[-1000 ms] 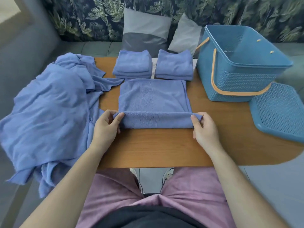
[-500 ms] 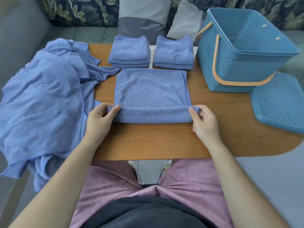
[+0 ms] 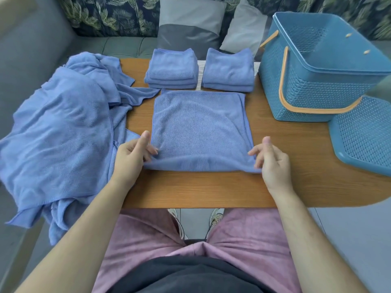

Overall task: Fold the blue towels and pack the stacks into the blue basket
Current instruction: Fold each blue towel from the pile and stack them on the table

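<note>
A blue towel [image 3: 201,125] lies flat on the wooden table [image 3: 201,189], its near edge bulging up in a soft fold. My left hand [image 3: 131,157] holds the near left corner with curled fingers, thumb raised. My right hand [image 3: 273,159] holds the near right corner the same way. Two stacks of folded blue towels [image 3: 172,68] [image 3: 229,70] sit side by side just beyond it. The blue basket [image 3: 313,81] with tan handles stands open at the table's far right, nothing visible inside.
A heap of unfolded blue towels [image 3: 59,127] covers the table's left end and hangs over onto the grey sofa. The basket's perforated lid [image 3: 364,134] lies at the right edge. Grey cushions [image 3: 190,24] lean at the back. My knees are under the near edge.
The rolled near edge of the towel has flattened into a lower fold. Both thumbs have lifted off it while the fingers stay at the corners. The camera has tilted down.
</note>
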Motion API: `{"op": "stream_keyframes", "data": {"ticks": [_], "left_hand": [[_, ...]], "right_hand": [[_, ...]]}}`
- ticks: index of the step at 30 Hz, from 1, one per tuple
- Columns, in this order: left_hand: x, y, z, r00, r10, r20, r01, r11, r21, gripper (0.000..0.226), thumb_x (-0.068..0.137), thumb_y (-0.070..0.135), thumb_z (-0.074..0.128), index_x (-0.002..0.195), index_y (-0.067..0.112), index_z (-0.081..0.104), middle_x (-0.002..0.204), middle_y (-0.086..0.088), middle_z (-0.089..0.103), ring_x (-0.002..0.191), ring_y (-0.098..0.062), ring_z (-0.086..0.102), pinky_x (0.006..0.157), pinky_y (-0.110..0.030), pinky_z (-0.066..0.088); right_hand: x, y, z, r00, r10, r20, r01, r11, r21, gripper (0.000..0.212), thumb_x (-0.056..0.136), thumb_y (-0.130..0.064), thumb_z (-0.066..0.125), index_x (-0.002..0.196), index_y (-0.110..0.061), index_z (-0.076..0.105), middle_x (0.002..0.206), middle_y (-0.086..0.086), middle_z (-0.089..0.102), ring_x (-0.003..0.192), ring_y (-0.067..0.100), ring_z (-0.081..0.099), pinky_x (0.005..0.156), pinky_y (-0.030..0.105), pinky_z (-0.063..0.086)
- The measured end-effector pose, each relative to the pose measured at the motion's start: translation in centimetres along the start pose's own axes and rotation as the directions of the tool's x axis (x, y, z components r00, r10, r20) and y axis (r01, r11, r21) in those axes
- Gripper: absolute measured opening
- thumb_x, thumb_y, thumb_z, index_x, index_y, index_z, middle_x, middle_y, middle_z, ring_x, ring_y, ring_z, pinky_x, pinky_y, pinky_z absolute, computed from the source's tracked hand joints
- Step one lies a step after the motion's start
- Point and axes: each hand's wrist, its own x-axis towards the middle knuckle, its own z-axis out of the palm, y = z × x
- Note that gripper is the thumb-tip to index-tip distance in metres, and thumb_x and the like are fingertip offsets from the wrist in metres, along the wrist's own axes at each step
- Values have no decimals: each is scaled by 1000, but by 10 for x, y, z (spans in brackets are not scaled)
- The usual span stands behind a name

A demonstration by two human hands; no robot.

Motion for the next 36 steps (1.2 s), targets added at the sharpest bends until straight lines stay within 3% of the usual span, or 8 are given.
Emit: {"op": "stream_keyframes", "data": {"ticks": [3,5,7,10,13,21,27,36], "left_hand": [[-3,5,3,999,-48,19,48,999,2,68,94,57,52,61,-1,64,38,-2,45,41,-17,43,49,-25,38],[-4,8,10,1000,9,-7,-7,965,264,51,92,53,52,65,12,63,41,3,41,41,-13,40,46,-27,34],[-4,13,24,962,264,63,-253,788,561,37,91,45,53,66,18,59,51,4,48,53,-11,48,56,-34,42],[-1,18,55,879,393,271,-461,550,696,27,92,44,58,105,26,72,111,5,69,107,-20,62,90,-39,46],[0,10,75,908,184,377,-419,453,787,61,96,59,51,151,35,42,163,2,30,152,-24,23,122,-46,18],[-46,2,64,902,124,413,-426,402,810,76,90,75,27,156,37,30,167,6,18,155,-25,10,124,-52,9],[-13,21,80,909,156,386,-412,478,776,70,94,64,42,153,27,41,166,1,24,155,-23,13,125,-42,4],[-3,8,78,921,62,384,-375,401,836,63,99,65,28,158,45,16,168,14,4,156,-20,-4,124,-50,-3]], "right_hand": [[-2,-5,-3,997,-57,46,64,984,-167,64,105,-48,45,48,-21,55,54,5,59,82,22,64,84,30,45],[0,-13,0,958,-268,102,285,854,-434,48,102,-43,50,60,-24,64,64,-6,65,85,23,59,82,32,44],[1,-24,15,895,-408,182,434,695,-574,29,98,-39,55,84,-21,73,90,-8,72,97,22,59,86,36,46],[2,-33,49,899,-272,342,437,555,-708,45,98,-46,51,137,-25,61,146,-1,56,141,21,42,113,43,35],[0,-28,71,882,14,472,412,464,-784,65,104,-57,33,162,-30,22,171,1,10,158,22,1,127,44,1],[-47,-19,54,857,92,506,429,416,-802,77,97,-69,11,163,-31,12,171,1,-2,157,22,-10,127,45,-6],[-15,-37,72,861,7,509,433,516,-739,63,101,-44,44,159,-21,32,170,3,14,158,19,2,127,37,1],[-14,-15,81,867,67,493,411,463,-785,64,103,-59,18,162,-34,14,171,-5,-1,157,19,-11,127,41,-6]]}}
